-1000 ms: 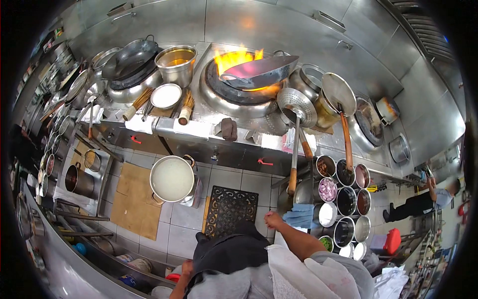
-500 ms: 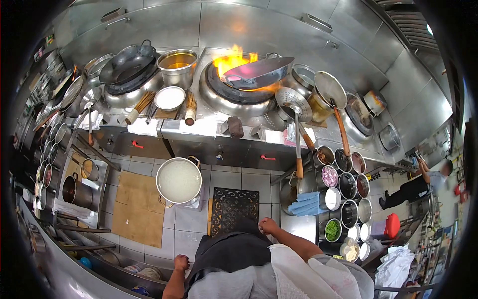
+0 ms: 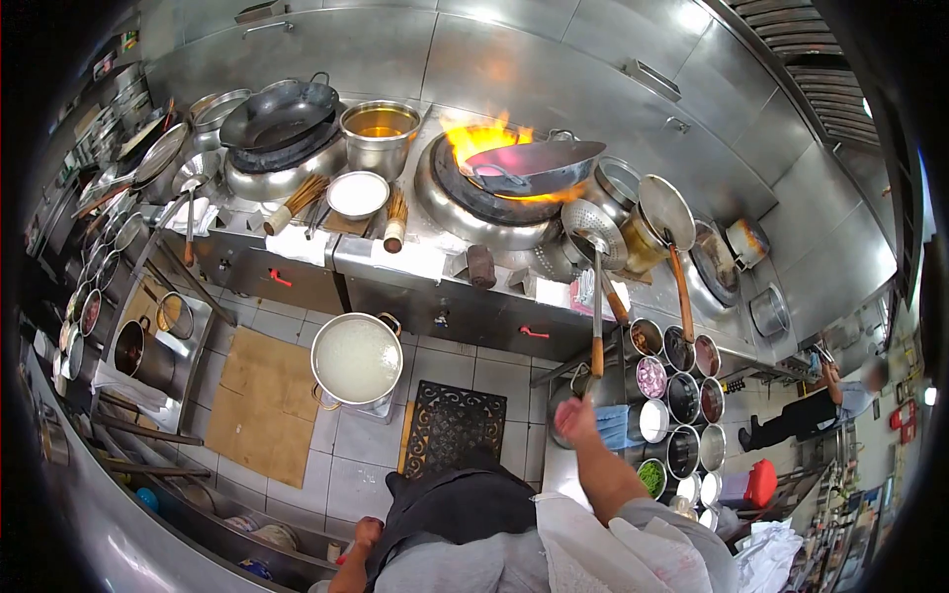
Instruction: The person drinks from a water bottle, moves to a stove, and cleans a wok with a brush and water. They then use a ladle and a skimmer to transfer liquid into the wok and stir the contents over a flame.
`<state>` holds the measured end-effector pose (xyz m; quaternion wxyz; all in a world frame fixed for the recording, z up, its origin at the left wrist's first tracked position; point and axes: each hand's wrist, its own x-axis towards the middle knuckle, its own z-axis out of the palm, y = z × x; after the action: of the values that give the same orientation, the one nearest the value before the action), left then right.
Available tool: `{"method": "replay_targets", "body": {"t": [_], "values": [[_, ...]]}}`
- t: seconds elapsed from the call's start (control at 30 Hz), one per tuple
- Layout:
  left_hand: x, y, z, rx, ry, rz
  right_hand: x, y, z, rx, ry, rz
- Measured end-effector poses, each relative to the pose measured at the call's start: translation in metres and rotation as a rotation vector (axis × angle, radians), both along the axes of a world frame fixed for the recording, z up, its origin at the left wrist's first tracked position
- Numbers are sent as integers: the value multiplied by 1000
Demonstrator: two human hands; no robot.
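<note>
My right hand (image 3: 578, 423) is stretched forward over the metal counter, just left of a folded blue cloth (image 3: 618, 429). Its fingers look loosely apart, and no object shows in them. Just beyond it hangs the wooden handle of a perforated skimmer (image 3: 593, 235); I see a small gap between them. My left hand (image 3: 368, 532) is low by my side with its fingers curled, and nothing shows in it. On the burner, a wok (image 3: 539, 163) sits tilted with tall flames behind and under it.
A large pot of whitish liquid (image 3: 356, 358) stands on the floor side, near a black mat (image 3: 457, 427) and cardboard (image 3: 262, 405). Several ingredient containers (image 3: 682, 395) line the right counter. A steel pot of yellow liquid (image 3: 381, 138) is between burners. Another person (image 3: 816, 400) stands far right.
My right hand has moved forward and right, from beside my waist to near the blue cloth and skimmer handle. My left hand stays low. The view has tilted slightly.
</note>
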<state>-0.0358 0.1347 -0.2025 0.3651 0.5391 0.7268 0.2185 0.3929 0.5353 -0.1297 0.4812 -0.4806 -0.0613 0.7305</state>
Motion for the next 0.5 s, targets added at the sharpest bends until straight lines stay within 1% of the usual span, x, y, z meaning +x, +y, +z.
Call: {"method": "replay_targets", "body": {"t": [0.03,0.07,0.13,0.2,0.3,0.33,0.4,0.43,0.47,0.5], "values": [[1,-2,-2,-47,-69,36,-3,17,34,31,-5,-29],[3,-3,-3,-94,-135,75,-14,31,79,61,-7,-59],[-1,-4,1,-229,-345,241,-22,65,125,180,53,-37],[-4,-3,1,-328,-465,426,-28,98,159,156,-373,155],[-3,1,6,-453,-585,716,-31,138,186,276,-765,454],[-2,1,7,-492,-626,816,-42,142,194,301,-551,324],[-1,5,6,-495,-675,881,-77,139,207,339,-122,73],[0,5,5,-496,-699,916,-111,114,225,357,-123,-40],[3,5,6,-488,-700,915,-132,96,223,480,-200,-30],[7,5,7,-482,-698,911,-152,78,221,505,-202,-1]]}}
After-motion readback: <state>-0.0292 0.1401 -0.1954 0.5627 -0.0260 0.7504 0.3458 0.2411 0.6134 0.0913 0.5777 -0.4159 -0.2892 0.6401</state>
